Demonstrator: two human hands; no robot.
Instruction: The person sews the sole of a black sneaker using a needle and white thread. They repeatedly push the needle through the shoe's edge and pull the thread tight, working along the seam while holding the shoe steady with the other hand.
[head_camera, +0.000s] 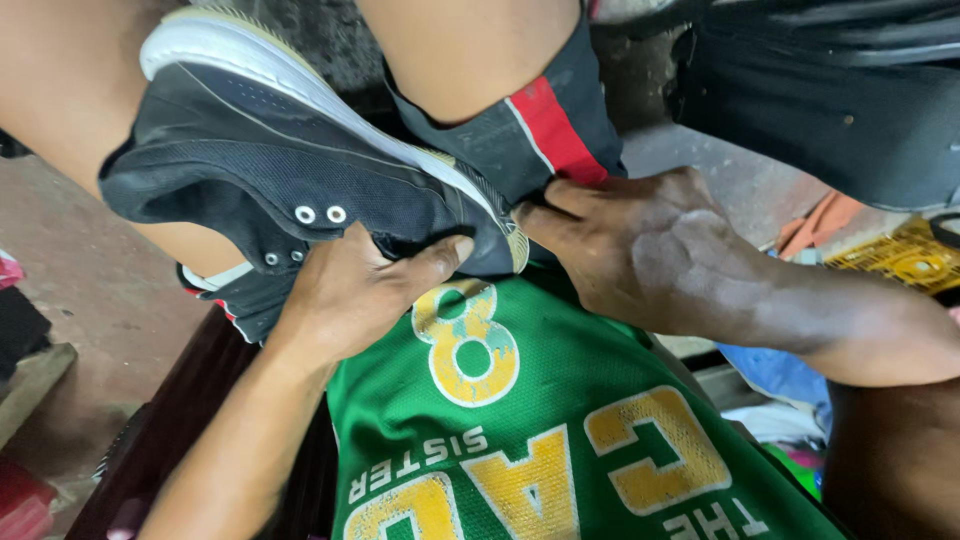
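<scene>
Black shoe (300, 170) lies sole-up, long axis upper left to centre, toe at centre; left hand (355, 290) grips its upper, right hand (640, 250) fingers pinch the toe

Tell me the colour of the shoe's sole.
White, gone a little grubby, on a black shoe held by the left hand. Head view shows it.

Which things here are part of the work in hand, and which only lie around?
In use:
- black shoe
- left hand, holding the shoe
- right hand, at the shoe's toe

Lying about:
- yellow crate
- orange item
- blue cloth
</scene>
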